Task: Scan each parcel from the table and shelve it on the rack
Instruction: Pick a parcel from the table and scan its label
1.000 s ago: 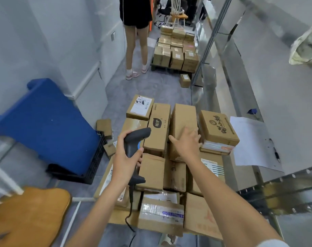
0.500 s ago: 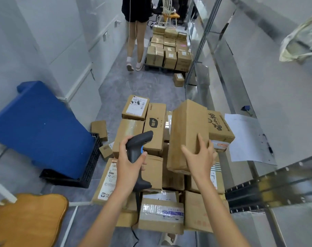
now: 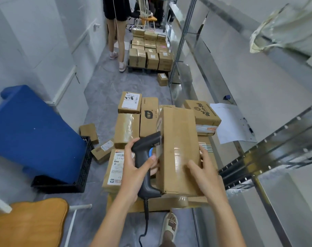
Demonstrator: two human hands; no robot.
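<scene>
Lifting 1 parcel (image 3: 178, 150) clear of the pile, now turned lengthwise.
Gripping it in the right hand (image 3: 203, 173), raised above the surface's remaining boxes; pressing the left hand's (image 3: 133, 168) scanner (image 3: 146, 157) against its side label, scanning before shelving.

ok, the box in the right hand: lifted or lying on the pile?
Lifted. The right hand holds the long box above the stacked parcels, tilted, its side turned toward the scanner in the left hand.
</scene>
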